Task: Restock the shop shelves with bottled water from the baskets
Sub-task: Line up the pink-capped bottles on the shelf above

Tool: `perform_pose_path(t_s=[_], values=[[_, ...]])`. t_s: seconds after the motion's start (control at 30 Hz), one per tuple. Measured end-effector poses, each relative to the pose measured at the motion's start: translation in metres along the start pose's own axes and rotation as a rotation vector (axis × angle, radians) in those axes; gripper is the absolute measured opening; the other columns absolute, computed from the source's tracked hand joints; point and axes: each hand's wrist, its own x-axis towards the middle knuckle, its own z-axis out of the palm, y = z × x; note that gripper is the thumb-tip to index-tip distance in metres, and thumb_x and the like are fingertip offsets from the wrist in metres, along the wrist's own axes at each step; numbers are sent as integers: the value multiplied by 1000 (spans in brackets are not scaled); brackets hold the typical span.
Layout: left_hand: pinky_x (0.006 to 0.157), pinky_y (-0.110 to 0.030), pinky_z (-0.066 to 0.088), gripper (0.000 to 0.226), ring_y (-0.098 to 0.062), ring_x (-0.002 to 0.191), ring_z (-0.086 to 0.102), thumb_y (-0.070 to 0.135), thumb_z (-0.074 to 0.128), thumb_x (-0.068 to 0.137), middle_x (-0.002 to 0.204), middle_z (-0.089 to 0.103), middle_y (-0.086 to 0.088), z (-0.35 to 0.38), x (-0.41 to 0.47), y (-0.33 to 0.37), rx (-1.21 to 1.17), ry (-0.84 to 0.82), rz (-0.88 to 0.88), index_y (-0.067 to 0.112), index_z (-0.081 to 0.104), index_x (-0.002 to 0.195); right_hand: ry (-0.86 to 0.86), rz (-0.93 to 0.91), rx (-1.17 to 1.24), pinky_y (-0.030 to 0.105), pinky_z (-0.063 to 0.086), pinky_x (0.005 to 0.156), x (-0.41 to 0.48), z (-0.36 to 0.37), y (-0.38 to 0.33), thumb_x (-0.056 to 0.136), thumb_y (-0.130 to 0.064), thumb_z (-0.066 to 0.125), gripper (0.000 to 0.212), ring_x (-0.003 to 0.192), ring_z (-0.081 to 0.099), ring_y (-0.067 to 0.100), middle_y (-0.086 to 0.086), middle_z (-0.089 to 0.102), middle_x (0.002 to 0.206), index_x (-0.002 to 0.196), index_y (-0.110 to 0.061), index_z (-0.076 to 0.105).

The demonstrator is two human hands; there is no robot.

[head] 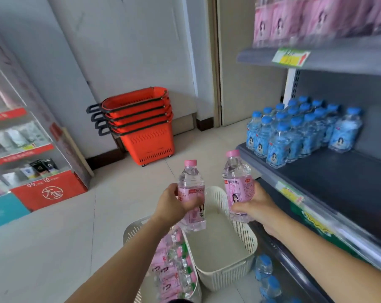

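My left hand (172, 203) grips a pink-capped, pink-labelled water bottle (193, 189) upright above the baskets. My right hand (254, 207) grips a second pink bottle (237, 182), tilted slightly, close to the edge of the dark middle shelf (329, 178). Below my hands, a white slatted basket (239, 270) holds nothing. To its left, another white basket (130, 228) is full of several pink and green-capped bottles (174, 267). Blue-capped bottles (301, 130) stand grouped on the back left of the middle shelf. Pink bottles (305, 18) fill the upper shelf.
A stack of orange shopping baskets (141, 121) stands by the wall ahead. A red display stand (32, 149) is at the left. A few blue bottles (268, 278) sit on the lowest shelf by my right forearm. The tiled floor stretches left of the baskets.
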Motion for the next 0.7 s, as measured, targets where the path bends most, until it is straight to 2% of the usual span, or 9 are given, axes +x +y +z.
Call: perform_pose_path(t_s=[0.07,0.13,0.23,0.33,0.43,0.5,0.6,0.7], values=[[62,-23,52,41,-14,76,67,34,80,70,89,67,-2,-2,-5,20,-72,-1,15,10,61,99,-13,-37,-28,26,52,58,-12,-15,-16,67,5,73,56,89,61,14,4,62,103,112,-20,48],[62,-28,54,36,-20,77,70,31,78,72,91,69,-5,-4,-11,43,-155,5,38,9,64,97,24,-91,-42,21,46,59,-28,-33,-35,68,6,72,55,87,59,10,2,63,102,111,-20,49],[60,-30,55,30,-23,74,71,24,75,76,91,69,-11,-5,-17,78,-258,-5,83,6,64,98,93,-168,-59,20,43,62,-46,-56,-64,69,7,71,53,84,58,10,0,61,98,109,-19,49],[67,-36,58,31,-23,76,71,23,78,74,90,71,-10,-8,-21,114,-287,-10,152,7,65,97,160,-257,-114,22,45,66,-58,-71,-92,66,5,72,57,89,58,13,1,61,102,110,-21,46],[64,-31,57,26,-21,76,71,22,79,72,84,72,-3,-13,-24,155,-287,-5,260,11,67,93,244,-329,-136,33,50,82,-64,-84,-122,63,1,75,62,96,59,17,0,61,103,113,-23,46],[63,-29,56,24,-20,76,71,20,78,73,83,72,-3,-15,-27,184,-308,-7,321,12,67,93,300,-378,-138,34,48,83,-69,-96,-145,64,-1,76,61,96,57,18,0,59,104,112,-23,45],[70,-34,58,27,-23,79,72,20,77,74,87,73,-8,-14,-26,224,-343,-16,397,8,67,96,412,-453,-182,29,44,85,-73,-119,-177,64,-4,77,57,97,50,15,-5,45,104,107,-24,44],[68,-31,59,26,-22,80,72,18,77,74,88,73,-8,-8,-19,260,-381,-23,470,8,67,96,545,-469,-233,31,44,93,-69,-149,-204,61,-9,78,58,106,46,20,2,32,112,109,-20,47]])
